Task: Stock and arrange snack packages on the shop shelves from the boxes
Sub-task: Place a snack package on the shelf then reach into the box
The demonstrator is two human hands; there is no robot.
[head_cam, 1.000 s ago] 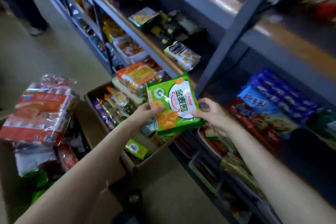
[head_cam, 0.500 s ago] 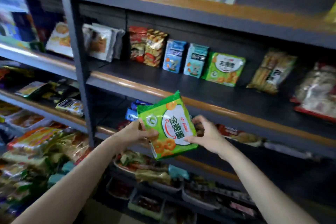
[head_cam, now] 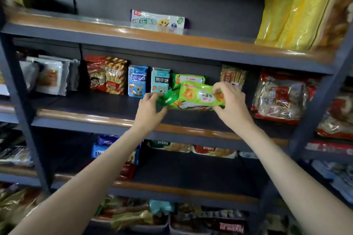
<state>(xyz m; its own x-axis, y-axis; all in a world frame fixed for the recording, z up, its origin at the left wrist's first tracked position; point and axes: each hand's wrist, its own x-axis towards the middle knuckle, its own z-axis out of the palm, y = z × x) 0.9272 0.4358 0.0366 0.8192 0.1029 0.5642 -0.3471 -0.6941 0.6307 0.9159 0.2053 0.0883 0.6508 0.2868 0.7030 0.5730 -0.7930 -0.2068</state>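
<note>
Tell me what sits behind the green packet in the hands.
Behind the green packet, held by the left hand and right hand, a matching green packet stands at the shelf back. Only its top shows; its lower part is covered.

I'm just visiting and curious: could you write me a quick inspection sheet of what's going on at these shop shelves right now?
Surface: dark shelf with a wooden front lip, partly stocked.
Job's things: green snack pack held lying sideways over the shelf, in front of a matching green pack standing at the back.
Clutter: two blue packs and a red and yellow pack stand to the left; a large red bag to the right; yellow bags on the shelf above.
Grippers: left hand pinches the pack's crimped end; right hand grips its other end.
Cables: nothing seen.
Surroundings: more stocked shelves below and to both sides.
</note>
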